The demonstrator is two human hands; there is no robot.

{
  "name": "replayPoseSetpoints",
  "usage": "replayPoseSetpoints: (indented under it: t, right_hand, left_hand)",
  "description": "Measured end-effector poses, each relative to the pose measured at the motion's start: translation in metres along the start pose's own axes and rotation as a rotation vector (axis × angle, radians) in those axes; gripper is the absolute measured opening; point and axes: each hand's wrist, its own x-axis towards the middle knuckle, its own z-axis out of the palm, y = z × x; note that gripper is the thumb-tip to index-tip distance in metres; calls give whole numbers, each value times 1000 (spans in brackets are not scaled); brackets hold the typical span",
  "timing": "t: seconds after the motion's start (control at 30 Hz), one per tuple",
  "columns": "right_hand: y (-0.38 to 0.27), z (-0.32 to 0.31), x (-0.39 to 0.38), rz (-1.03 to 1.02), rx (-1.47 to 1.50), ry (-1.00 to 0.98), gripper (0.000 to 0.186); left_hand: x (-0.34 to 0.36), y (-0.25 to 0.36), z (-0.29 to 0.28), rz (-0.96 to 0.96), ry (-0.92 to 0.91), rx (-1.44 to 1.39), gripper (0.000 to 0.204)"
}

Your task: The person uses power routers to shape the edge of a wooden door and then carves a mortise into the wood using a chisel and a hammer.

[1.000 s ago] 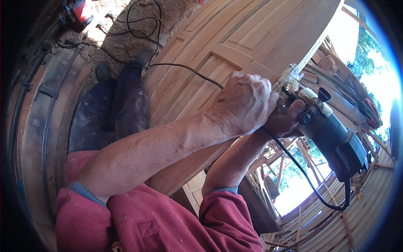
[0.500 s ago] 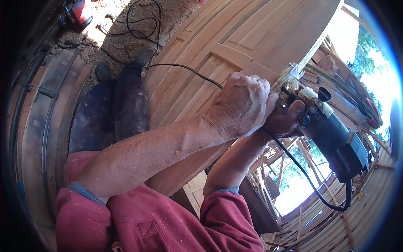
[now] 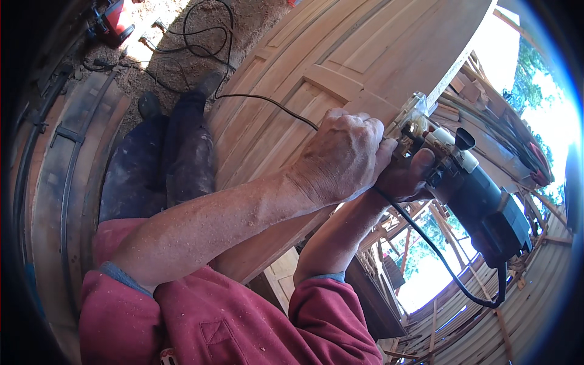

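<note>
A router with a black body and a clear plastic guard at its base lies tilted over the edge of a panelled wooden door. My right hand is wrapped round the router from below, its thumb near the base. Right beside the base, my left hand is closed, knuckles up; its fingertips and whatever they grip are hidden. The router's black cord loops back from its tail, passes behind my left hand and comes out over the door.
More black cable lies coiled on the sawdust-covered ground at the upper left. Near it stands a red tool. Long bar clamps lie over boards on the left. Stacked timber stands beyond the door at right.
Both hands and the router have shifted slightly to the left. The grip looks the same, and the door has not moved.
</note>
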Motion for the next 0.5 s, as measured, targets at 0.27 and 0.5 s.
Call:
replayPoseSetpoints:
  t: [0.27,0.5]
  right_hand:
    - [2,4,7,-102,-40,-55,64]
    - [2,8,6,-91,-45,-29,69]
  left_hand:
    - [5,-2,1,7,28,30,35]
    - [6,0,-3,12,36,11,34]
